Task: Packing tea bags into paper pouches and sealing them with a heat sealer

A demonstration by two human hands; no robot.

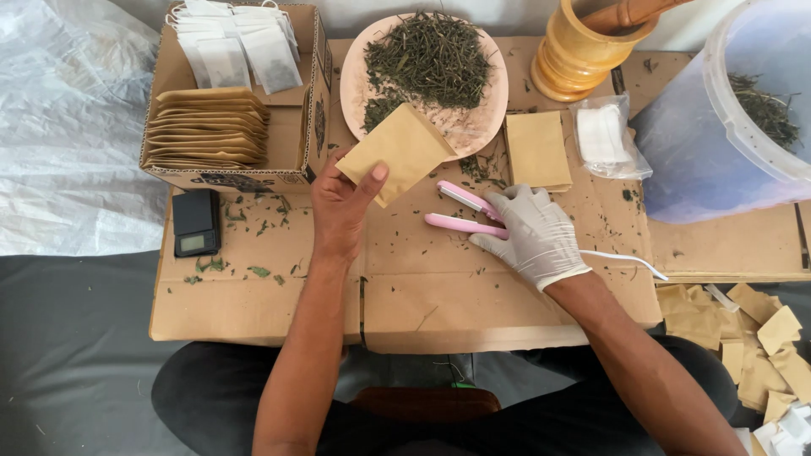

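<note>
Holding one flat tan paper pouch (397, 152) between thumb and curled fingers, the bare left hand (340, 207) lifts it just over the near rim of the round pink plate (355, 72) of dried green leaves. Right of the pouch, the white-gloved right hand (534, 232) closes around one pink two-armed heat sealer (460, 211), arms parted. One more tan pouch (537, 150) lies right of the plate; one wooden mortar (579, 51) stands beyond; one black pocket scale (196, 222) lies far left.

Pink sealer (463, 213), tan pouch (397, 152)
</note>
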